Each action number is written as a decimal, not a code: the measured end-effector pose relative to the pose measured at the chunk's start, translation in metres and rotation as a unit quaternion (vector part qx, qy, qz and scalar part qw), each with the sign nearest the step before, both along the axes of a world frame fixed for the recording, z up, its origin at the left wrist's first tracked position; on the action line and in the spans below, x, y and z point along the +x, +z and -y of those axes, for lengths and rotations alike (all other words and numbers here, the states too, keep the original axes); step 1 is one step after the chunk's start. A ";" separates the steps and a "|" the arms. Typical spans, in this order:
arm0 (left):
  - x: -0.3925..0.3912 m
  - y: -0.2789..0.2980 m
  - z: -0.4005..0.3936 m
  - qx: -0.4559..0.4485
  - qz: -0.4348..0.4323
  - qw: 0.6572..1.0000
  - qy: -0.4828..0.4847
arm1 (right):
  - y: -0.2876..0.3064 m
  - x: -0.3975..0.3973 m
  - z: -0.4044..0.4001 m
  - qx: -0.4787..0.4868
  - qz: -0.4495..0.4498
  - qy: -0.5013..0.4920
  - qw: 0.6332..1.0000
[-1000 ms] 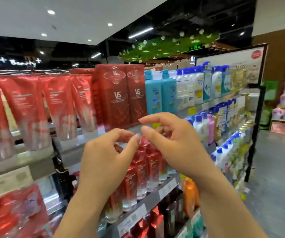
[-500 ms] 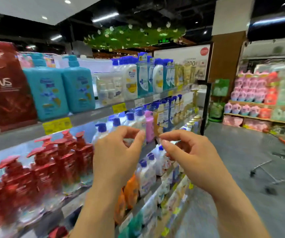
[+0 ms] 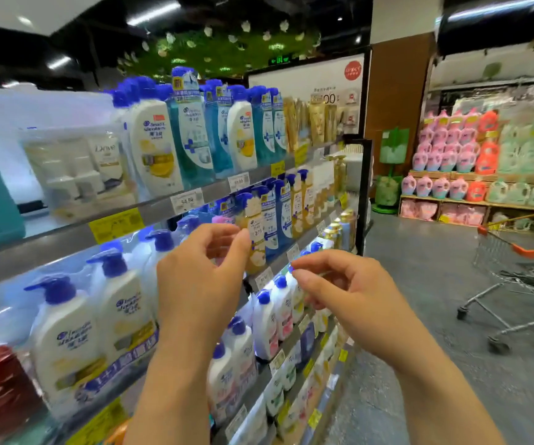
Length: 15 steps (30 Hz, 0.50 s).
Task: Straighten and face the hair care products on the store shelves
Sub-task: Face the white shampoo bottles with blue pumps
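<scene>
1. Left hand: raised before the middle shelf, grip narrow, fingers curled, holding nothing
2. Right hand: level with the left, well apart from it, grip narrow, thumb and forefinger nearly pinched, empty
3. White pump bottles: left of the left grip, upright, blue caps, labels outward
4. Blue and white shampoo bottles: above both grips, top shelf, upright
5. Small white bottles: between and below the grips
6. Shopping cart: right of the right grip, in the aisle
</scene>
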<state>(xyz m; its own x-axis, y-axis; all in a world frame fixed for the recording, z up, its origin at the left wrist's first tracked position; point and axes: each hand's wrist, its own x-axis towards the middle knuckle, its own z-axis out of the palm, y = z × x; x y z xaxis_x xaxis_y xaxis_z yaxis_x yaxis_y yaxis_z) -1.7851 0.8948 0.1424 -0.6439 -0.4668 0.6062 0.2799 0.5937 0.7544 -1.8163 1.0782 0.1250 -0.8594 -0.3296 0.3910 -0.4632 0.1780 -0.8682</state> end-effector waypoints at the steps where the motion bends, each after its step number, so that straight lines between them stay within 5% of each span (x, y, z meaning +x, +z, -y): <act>1: -0.020 -0.001 0.001 0.002 -0.003 1.000 0.001 | 0.001 -0.018 0.001 0.003 -0.005 0.000 1.000; 15: -0.258 0.028 0.005 -0.022 -0.018 0.996 0.080 | 0.020 -0.267 0.012 -0.009 -0.010 0.043 0.999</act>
